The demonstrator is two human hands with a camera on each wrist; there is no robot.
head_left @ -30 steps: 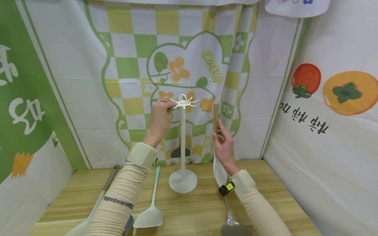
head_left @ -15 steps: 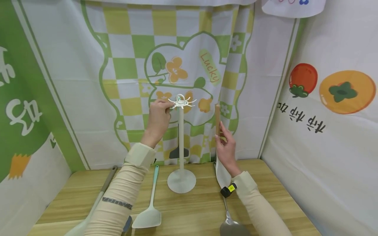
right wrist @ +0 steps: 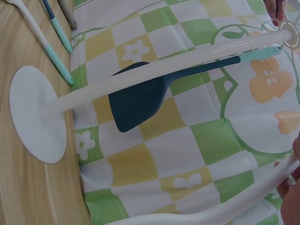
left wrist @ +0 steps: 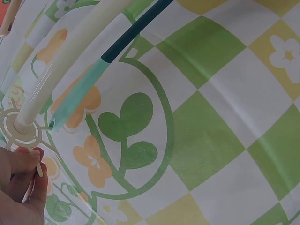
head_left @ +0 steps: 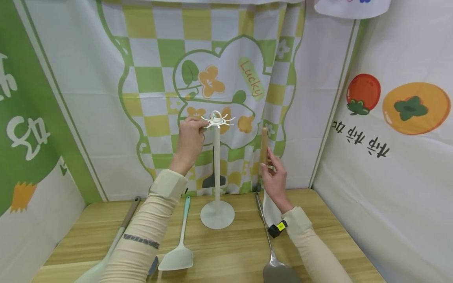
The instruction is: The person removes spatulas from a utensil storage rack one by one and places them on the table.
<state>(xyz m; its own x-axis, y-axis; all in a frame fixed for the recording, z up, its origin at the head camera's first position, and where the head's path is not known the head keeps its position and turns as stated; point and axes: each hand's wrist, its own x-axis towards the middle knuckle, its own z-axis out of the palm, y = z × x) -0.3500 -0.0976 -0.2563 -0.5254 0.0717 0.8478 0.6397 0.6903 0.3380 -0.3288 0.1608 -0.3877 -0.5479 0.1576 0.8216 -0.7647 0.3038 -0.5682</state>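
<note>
In the head view my left hand (head_left: 191, 139) pinches one hook of the white utensil rack's hook ring (head_left: 216, 120), at the top of its pole. The left wrist view shows thumb and finger on that hook. Behind the pole a dark teal turner (right wrist: 140, 96) hangs from the ring by its light teal handle end. To the right of the rack, my right hand (head_left: 275, 177) holds a white kitchen utensil (right wrist: 234, 201) with a wooden handle end (head_left: 264, 143), upright, handle up. Its lower end is partly hidden behind the hand and wrist.
The rack's round base (head_left: 217, 215) stands on the wooden table (head_left: 226, 255). A pale green turner (head_left: 177, 257) lies left of it, a grey-handled utensil (head_left: 118, 239) further left. A metal turner (head_left: 274, 263) lies at right. A patterned curtain (head_left: 152, 82) hangs close behind.
My right hand has moved a little right and slightly down with the wooden-handled utensil, showing more of the metal turner's handle. My left hand keeps its pinch on the hook.
</note>
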